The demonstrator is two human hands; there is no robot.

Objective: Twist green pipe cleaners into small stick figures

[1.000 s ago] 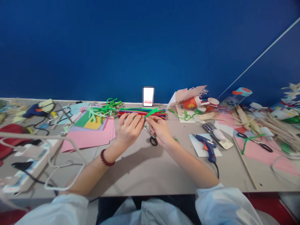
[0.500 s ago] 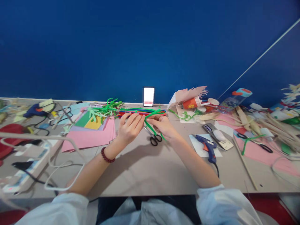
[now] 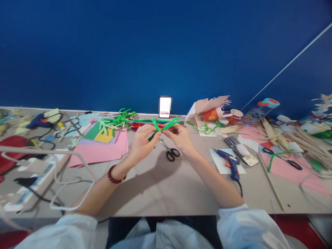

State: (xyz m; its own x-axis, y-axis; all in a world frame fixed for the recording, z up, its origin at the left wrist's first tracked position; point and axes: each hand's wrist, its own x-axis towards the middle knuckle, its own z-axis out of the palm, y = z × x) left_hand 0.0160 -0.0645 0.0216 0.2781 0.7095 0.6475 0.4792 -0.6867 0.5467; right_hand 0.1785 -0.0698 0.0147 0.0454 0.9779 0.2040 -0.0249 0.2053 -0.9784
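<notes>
Between my two hands are green pipe cleaners, bent and crossing, their ends sticking up and outward. My left hand pinches them from the left, and a green end shows below its fingers. From the right, my right hand grips them between thumb and fingers. Just beneath lie black-handled scissors, blades pointing toward my hands and partly hidden. Behind my hands a bundle of coloured pipe cleaners lies along the wall. A heap of shaped green pipe cleaners sits to its left.
A lit phone leans on the wall. Coloured paper sheets lie left, near a power strip with cables. To the right are a blue glue gun, another phone, paper cups and a wooden stick.
My left hand has turned and closed more around the green pipe cleaners. Their long hanging ends near my right hand no longer show, and ends now point up in a V.
</notes>
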